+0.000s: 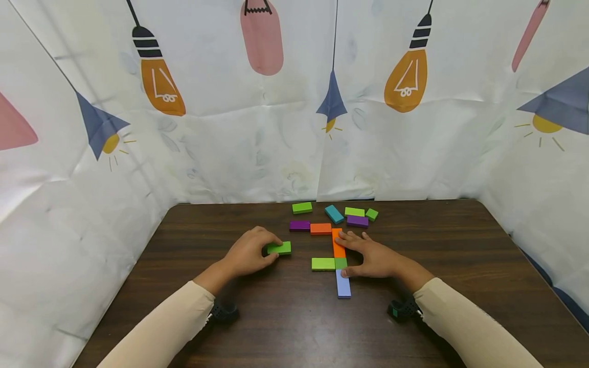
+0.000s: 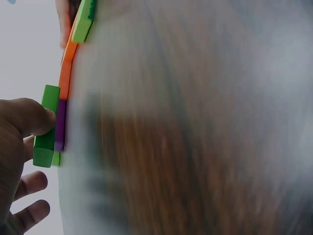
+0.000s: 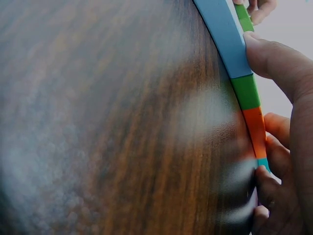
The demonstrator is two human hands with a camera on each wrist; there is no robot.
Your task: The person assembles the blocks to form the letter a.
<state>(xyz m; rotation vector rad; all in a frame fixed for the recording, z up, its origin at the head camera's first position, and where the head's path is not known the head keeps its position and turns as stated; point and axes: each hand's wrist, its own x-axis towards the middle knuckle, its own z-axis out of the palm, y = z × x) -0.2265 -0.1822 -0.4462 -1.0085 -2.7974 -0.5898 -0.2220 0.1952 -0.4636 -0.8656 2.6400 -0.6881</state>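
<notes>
My left hand (image 1: 250,251) pinches a green block (image 1: 284,248) between thumb and fingers, left of the other blocks; the left wrist view shows the thumb (image 2: 36,117) across its face. Fingers spread, my right hand (image 1: 379,259) rests over a joined row. Its fingertips touch an orange block (image 1: 338,249) and its thumb touches a light blue block (image 1: 343,287). A small green block (image 1: 341,263) sits between those two, and a lime block (image 1: 323,264) meets it from the left. At the row's far end, a red-orange block (image 1: 320,229) adjoins a purple block (image 1: 299,226).
Behind lie a loose green block (image 1: 302,207), a teal block (image 1: 334,213), another purple block (image 1: 357,221), a lime block (image 1: 354,211) and a small green block (image 1: 372,214). The dark wooden table (image 1: 294,327) ends at a printed curtain (image 1: 276,153).
</notes>
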